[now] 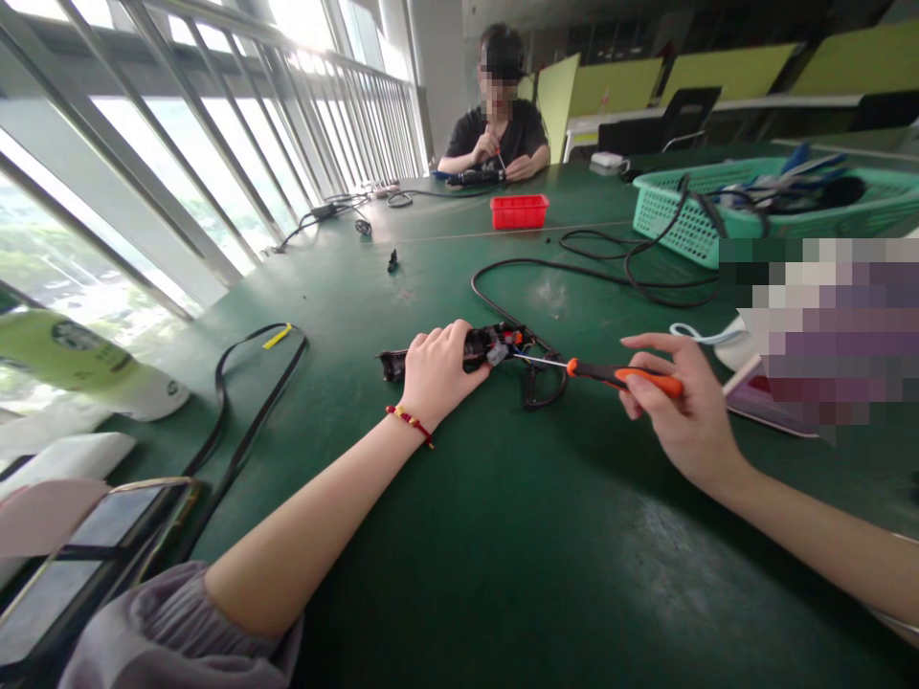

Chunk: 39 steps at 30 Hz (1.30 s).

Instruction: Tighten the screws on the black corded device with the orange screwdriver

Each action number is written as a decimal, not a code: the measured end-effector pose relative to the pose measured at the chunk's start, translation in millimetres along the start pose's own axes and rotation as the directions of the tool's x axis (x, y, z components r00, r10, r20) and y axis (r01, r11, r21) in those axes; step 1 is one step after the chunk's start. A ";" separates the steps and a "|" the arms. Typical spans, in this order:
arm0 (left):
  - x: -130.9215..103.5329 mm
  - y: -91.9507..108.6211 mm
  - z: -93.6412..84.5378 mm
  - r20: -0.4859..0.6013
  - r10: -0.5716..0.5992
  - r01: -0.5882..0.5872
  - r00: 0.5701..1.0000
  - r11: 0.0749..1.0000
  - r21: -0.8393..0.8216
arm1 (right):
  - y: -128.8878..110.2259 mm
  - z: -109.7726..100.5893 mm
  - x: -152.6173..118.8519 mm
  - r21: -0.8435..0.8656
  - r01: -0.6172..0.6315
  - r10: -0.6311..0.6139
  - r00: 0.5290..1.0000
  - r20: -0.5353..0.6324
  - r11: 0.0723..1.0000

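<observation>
My left hand (439,371) is wrapped over a black tubular electrical device (480,346) lying on the green table (503,536). Its right end is opened up, with coloured wires, a red part and a small grey piece showing. My palm hides the middle of the device. Between the thumb and fingers of my right hand (682,407) is an orange and black screwdriver (624,376). Its shaft points left, with the tip at the exposed wiring; whether it touches a screw I cannot tell. A black cable (495,306) loops behind the device.
Across the table a person (495,134) works on a similar dark object. A red bin (519,211) and a green basket (675,225) stand farther back. Phones (93,545), a black strap (269,411) and a green-white cup (93,364) lie left. A small black part (392,261) sits beyond my left hand.
</observation>
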<state>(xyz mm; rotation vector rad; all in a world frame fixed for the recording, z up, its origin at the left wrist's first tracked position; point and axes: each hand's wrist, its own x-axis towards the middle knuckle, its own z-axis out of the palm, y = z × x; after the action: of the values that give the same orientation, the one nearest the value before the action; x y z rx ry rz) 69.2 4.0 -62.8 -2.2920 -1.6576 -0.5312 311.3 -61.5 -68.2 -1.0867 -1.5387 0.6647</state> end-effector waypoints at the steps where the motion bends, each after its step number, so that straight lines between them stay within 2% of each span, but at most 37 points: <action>1: 0.0 -0.1 0.0 0.000 0.000 0.000 1.000 1.000 0.000 | 0.2 0.1 0.4 -0.011 0.037 -0.037 0.999 -0.003 0.999; 3: 0.0 -0.4 0.2 -0.002 0.003 -0.003 1.000 1.000 0.001 | 0.1 0.2 0.6 -0.006 0.051 -0.051 0.999 0.018 0.999; 6: 0.0 -0.7 0.6 -0.005 0.009 -0.009 1.000 1.000 0.006 | -1.0 0.2 -0.4 0.023 -0.059 0.058 0.997 0.057 0.998; 9: -0.1 -0.5 0.6 -0.011 0.009 -0.009 1.000 1.000 0.011 | -1.1 0.3 -0.6 -0.003 -0.120 0.120 0.992 0.022 0.993; 14: 0.0 0.3 0.1 -0.009 0.005 -0.004 1.000 1.000 0.012 | 1.6 0.8 1.8 0.081 -0.018 0.018 1.000 0.006 0.997; 16: 0.0 0.3 0.0 -0.003 0.004 -0.004 1.000 1.000 0.010 | 1.9 0.7 1.7 0.104 -0.041 0.037 0.999 0.036 0.994; 20: -0.1 0.0 0.0 -0.001 0.007 -0.007 1.000 1.000 0.015 | 1.7 0.1 0.3 0.044 -0.125 0.123 0.991 0.043 0.991; 23: -0.3 0.1 -0.4 -0.002 0.005 -0.005 1.000 1.000 0.009 | 2.3 0.2 0.4 0.066 -0.068 0.067 0.998 0.015 0.995; 26: -0.3 0.3 -0.7 -0.003 0.004 -0.004 1.000 1.000 0.003 | 2.7 0.5 1.0 0.120 -0.027 0.023 0.999 0.034 0.992; 29: -0.2 0.3 -0.4 -0.002 0.003 -0.003 1.000 1.000 0.012 | 2.1 0.5 0.7 0.087 -0.108 0.103 0.993 0.064 0.990; 32: -0.1 0.0 0.3 -0.006 0.009 -0.009 1.000 1.000 0.015 | 1.0 0.4 0.0 0.014 -0.153 0.152 0.988 0.036 0.988; 37: -0.5 0.1 0.5 -0.001 0.006 -0.006 1.000 1.000 0.011 | 1.0 1.6 0.8 0.077 -0.039 0.040 0.999 -0.007 0.996; 39: -0.5 0.4 0.2 0.003 0.003 -0.003 1.000 1.000 0.018 | 2.0 1.9 1.0 0.115 -0.040 0.038 0.999 0.014 0.993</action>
<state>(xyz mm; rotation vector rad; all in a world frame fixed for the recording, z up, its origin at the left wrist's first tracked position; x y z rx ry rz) 69.4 3.5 -63.2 -2.2833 -1.6532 -0.5096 310.1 -59.5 -69.9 -1.0296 -1.4737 0.7781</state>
